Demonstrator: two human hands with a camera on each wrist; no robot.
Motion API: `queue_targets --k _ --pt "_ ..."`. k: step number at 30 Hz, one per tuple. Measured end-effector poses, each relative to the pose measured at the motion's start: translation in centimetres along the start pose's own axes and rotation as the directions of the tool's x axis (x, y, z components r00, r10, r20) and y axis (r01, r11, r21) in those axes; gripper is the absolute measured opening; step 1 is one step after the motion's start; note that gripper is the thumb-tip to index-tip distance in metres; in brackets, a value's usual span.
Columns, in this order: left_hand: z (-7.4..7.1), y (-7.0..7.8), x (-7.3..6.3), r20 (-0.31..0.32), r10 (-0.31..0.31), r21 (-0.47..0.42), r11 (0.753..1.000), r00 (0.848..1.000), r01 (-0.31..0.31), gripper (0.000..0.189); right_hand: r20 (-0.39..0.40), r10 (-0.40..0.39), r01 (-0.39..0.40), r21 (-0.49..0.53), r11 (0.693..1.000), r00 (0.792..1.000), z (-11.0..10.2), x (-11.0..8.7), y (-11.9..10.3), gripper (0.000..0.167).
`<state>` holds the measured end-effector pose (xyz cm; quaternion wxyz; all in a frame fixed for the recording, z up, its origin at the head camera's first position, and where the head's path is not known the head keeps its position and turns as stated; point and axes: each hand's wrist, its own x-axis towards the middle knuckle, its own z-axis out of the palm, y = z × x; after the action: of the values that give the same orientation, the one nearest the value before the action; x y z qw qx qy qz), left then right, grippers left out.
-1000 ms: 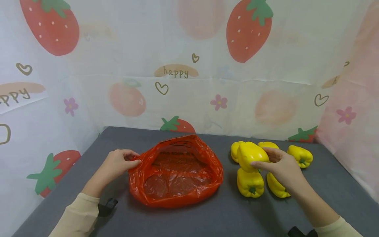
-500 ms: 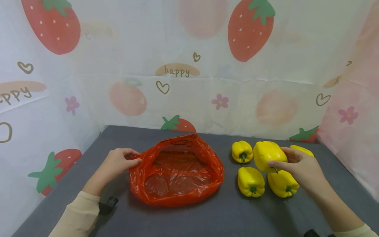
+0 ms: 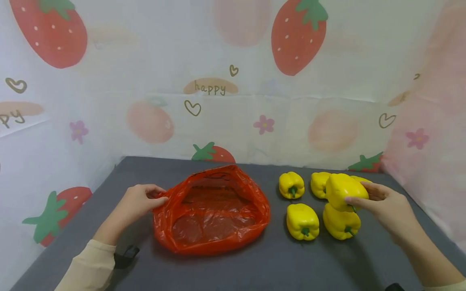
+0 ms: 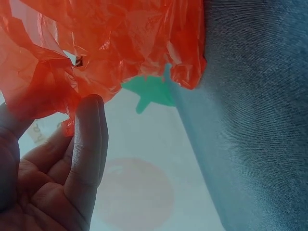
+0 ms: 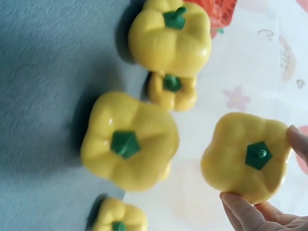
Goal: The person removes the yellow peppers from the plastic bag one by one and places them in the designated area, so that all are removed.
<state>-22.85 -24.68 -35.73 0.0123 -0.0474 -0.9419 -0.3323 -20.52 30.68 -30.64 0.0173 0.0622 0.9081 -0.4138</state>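
An orange-red plastic bag (image 3: pixel 214 212) lies open on the grey table (image 3: pixel 255 266). My left hand (image 3: pixel 161 198) pinches its left rim; in the left wrist view the fingers (image 4: pixel 89 144) hold the crumpled bag (image 4: pixel 96 48) edge. My right hand (image 3: pixel 358 194) grips a yellow bell pepper (image 3: pixel 342 189) just above the pepper group, right of the bag. In the right wrist view the held pepper (image 5: pixel 245 156) shows its green stem, with fingertips (image 5: pixel 240 209) under it.
Several yellow peppers lie on the table right of the bag: one (image 3: pixel 291 185) at the back left, one (image 3: pixel 302 221) in front, one (image 3: pixel 340 225) under the held pepper. Strawberry-print sheets (image 3: pixel 218 121) wall in the table's back and sides.
My right hand has carried the yellow pepper to the right, away from the bag, over the right side of the pepper group. The left hand keeps its hold on the bag rim.
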Motion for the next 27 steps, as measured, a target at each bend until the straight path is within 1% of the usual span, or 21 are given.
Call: queue_targets --k 4,9,12,16,19,27 --pt "-0.1 -0.1 -0.2 0.013 -0.01 0.007 1.0 1.0 0.01 0.036 -0.006 0.009 -0.009 -0.001 1.0 1.0 -0.8 0.1 1.1 0.099" --pt "-0.4 0.0 0.0 0.019 -0.005 0.009 1.0 1.0 0.004 0.036 -0.013 0.023 -0.023 -0.011 1.0 1.0 -1.9 0.2 2.6 0.1" --pt "-0.4 0.1 0.2 0.018 0.005 0.031 0.999 1.0 -0.005 0.035 -0.016 0.03 -0.03 -0.019 0.999 0.999 -2.5 0.3 3.3 0.1" --pt "-0.4 0.1 0.3 0.02 0.014 0.051 0.999 1.0 -0.015 0.035 -0.033 0.038 -0.039 -0.04 0.998 0.999 -2.9 0.5 4.3 0.098" --pt "-0.3 0.0 0.2 0.017 0.006 0.045 0.999 1.0 -0.007 0.035 -0.039 0.043 -0.046 -0.064 0.997 0.998 -3.1 0.5 5.0 0.097" --pt "-0.6 -0.4 0.0 0.017 -0.015 0.049 0.999 1.0 0.015 0.035 -0.004 0.058 -0.058 -0.101 0.993 0.998 -3.7 0.6 6.6 0.098"
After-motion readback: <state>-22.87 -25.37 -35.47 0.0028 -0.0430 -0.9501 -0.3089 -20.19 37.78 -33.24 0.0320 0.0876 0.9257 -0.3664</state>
